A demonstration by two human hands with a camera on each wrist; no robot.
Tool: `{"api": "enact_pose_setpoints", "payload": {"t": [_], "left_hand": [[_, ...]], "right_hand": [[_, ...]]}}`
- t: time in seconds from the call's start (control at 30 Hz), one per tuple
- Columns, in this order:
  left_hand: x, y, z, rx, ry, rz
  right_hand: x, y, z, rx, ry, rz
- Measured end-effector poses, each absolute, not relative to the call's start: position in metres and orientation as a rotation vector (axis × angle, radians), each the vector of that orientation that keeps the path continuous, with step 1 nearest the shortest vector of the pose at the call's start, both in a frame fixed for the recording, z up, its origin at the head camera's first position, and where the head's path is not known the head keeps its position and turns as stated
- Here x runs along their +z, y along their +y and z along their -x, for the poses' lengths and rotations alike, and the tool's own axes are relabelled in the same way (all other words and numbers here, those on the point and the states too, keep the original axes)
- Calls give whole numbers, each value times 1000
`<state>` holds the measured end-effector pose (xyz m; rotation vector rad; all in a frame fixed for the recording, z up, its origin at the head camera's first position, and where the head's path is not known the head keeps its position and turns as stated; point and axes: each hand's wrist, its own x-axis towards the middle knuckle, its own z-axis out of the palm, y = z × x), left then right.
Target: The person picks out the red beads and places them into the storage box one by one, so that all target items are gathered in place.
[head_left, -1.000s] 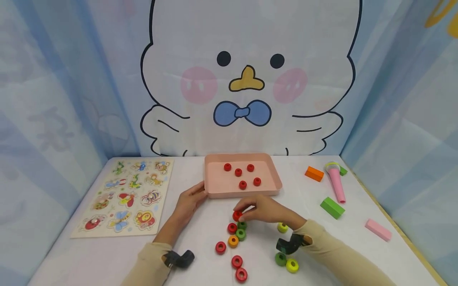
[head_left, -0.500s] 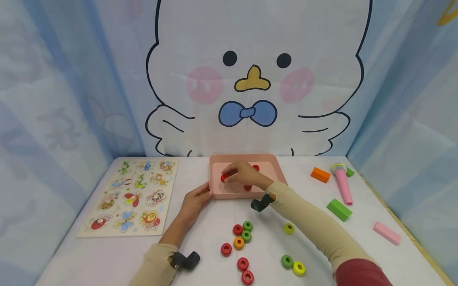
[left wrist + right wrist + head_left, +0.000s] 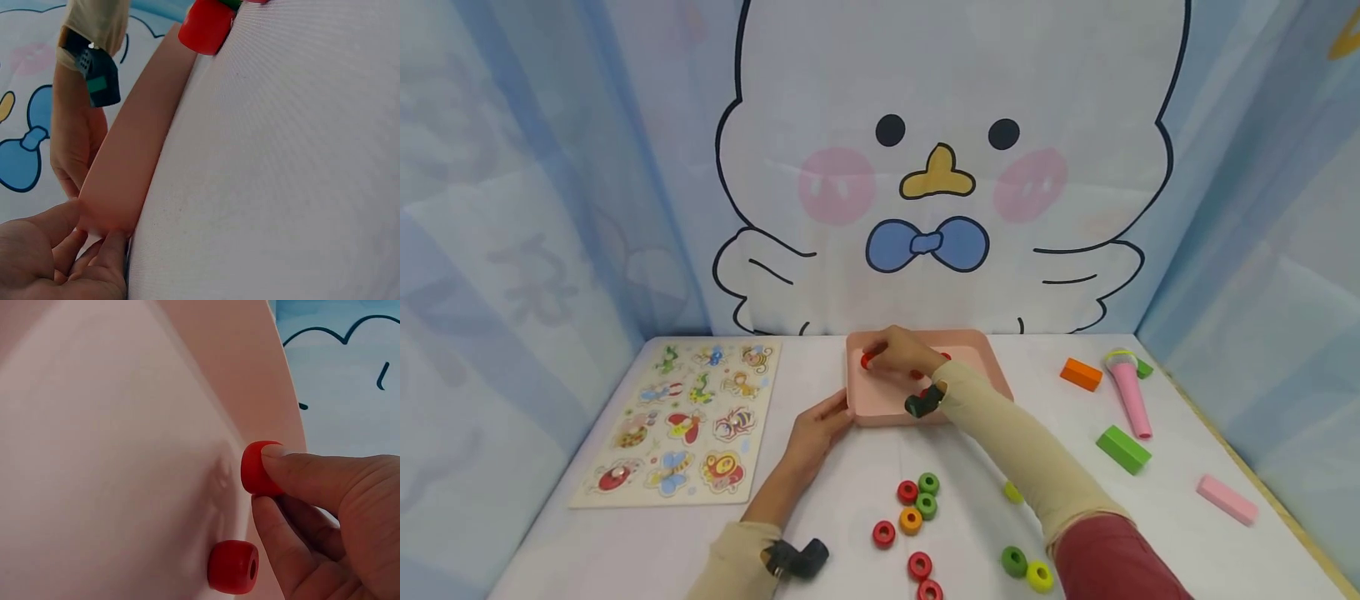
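Observation:
In the head view, my right hand (image 3: 897,350) is over the left part of a shallow pink tray (image 3: 887,420). It pinches a red bead (image 3: 255,470) between thumb and fingers, near the tray wall in the right wrist view. Another red bead (image 3: 231,567) lies on the tray floor just below it. Other red beads in the tray are partly hidden behind my right hand and forearm. My left hand (image 3: 816,433) holds the tray's near left corner, thumb at the rim and fingers lower on the wall (image 3: 131,137) in the left wrist view.
Loose red, green and yellow beads and an orange bead (image 3: 911,522) lie in front of the tray. An insect picture puzzle board (image 3: 692,442) is at left. To the right are a pink toy microphone (image 3: 1129,392), an orange block (image 3: 1081,374), a green block (image 3: 1123,450) and a pink block (image 3: 1227,499).
My right hand has carried a red bead from the table group into the tray, then toward its far left side. My left hand has stayed at the tray corner.

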<state>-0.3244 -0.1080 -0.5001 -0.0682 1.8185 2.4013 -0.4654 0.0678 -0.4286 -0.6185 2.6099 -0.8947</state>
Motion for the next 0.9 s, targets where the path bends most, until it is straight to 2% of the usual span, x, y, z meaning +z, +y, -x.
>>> {"api": "enact_pose_setpoints", "payload": {"t": [0.23,0.77,0.9], "left_hand": [[-497,-107,323,2417,1814,71],[-501,-106,320,2407,1820,71],[-499,-107,323,2396,1847,78]], "right_hand": [[-430,61,474,-889,2609,583],[-432,63,467,-873,2580,469],[-426,71,464,-866,2595,544]]}}
